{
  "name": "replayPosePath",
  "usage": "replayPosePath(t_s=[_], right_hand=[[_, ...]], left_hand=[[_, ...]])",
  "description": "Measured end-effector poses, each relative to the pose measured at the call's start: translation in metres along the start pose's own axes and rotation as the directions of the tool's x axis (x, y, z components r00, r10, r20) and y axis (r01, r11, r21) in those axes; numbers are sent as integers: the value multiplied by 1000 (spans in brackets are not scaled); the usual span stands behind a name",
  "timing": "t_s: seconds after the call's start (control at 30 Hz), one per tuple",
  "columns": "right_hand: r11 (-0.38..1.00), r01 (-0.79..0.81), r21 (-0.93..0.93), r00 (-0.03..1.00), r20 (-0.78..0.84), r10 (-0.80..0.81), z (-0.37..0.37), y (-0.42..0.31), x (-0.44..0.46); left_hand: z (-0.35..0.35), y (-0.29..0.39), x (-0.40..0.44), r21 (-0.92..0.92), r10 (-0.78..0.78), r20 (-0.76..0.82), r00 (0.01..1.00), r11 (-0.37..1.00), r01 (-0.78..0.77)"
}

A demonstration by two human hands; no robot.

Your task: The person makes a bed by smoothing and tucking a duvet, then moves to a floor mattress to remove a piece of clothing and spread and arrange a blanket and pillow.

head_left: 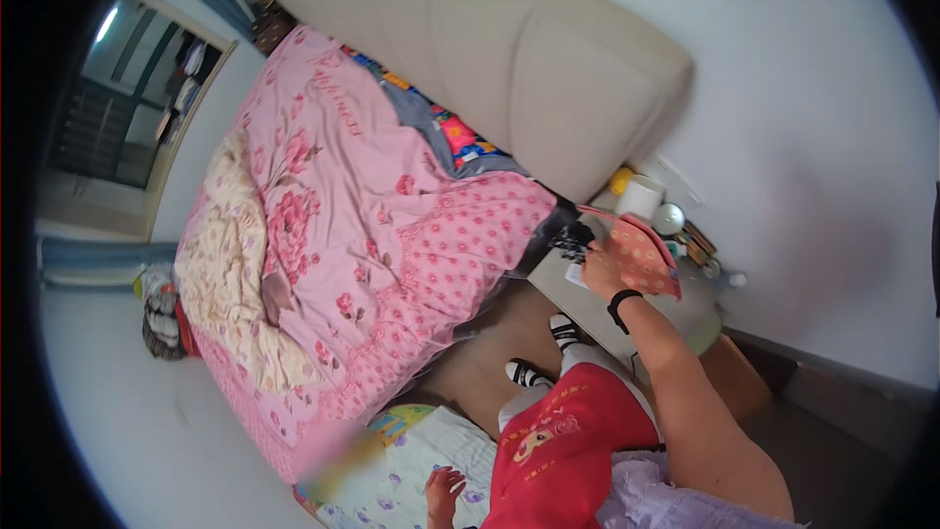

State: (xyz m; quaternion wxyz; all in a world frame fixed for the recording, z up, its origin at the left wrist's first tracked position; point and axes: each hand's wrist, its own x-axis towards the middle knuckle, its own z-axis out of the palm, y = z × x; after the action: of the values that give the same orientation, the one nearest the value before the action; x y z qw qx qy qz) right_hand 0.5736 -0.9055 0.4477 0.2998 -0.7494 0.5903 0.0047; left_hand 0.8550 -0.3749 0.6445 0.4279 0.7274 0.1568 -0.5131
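My right hand (599,269) reaches over the bedside table (558,284), its fingers closed round a crumpled black-and-white cloth item (571,238). An orange patterned cloth (641,255) with a pink rim lies right beside it, partly behind the hand. My left hand (445,492) hangs low, near a white sheet with purple flowers (411,475). Its fingers are curled loosely apart, and nothing shows in them.
A bed with a pink floral cover (343,206) and a beige headboard (490,39) fills the left and middle. Behind the orange cloth stand a white container (640,198), a round-topped jar (669,219) and small bottles. My feet in striped slippers are on the floor.
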Motion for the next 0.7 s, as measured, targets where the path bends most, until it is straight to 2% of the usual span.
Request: replayPosePath(t_s=[0.13,0.17,0.27,0.3,0.4,0.5,0.53,0.63,0.7], right_hand=[[995,104,-11,995,-10,-104,-33,8,-66],[989,127,-72,991,55,-123,-55,5,-91],[996,93,-6,991,95,-92,-58,41,-152],[998,57,-9,992,112,-56,-56,57,-170],[993,-101,-61,980,163,110,-38,106,-209],[953,-290,-81,940,164,300,-39,135,-230],[936,-345,-75,923,154,353,-40,141,-231],[888,-436,143,891,-65,448,-32,163,-222],[929,-306,210,917,-195,347,-4,198,-202]], left_hand=[[-8,33,31,63,23,20,1000,998,-24],[-12,38,39,71,31,28,999,997,-33],[-17,54,56,72,40,50,998,996,-43],[-12,61,51,223,156,154,976,956,-189],[-17,64,73,85,37,50,998,996,-42],[-17,64,83,101,21,58,998,994,-27],[-18,64,84,94,17,60,998,995,-22],[-11,69,81,135,20,55,998,991,-27],[-8,79,76,128,38,23,999,991,-41]])
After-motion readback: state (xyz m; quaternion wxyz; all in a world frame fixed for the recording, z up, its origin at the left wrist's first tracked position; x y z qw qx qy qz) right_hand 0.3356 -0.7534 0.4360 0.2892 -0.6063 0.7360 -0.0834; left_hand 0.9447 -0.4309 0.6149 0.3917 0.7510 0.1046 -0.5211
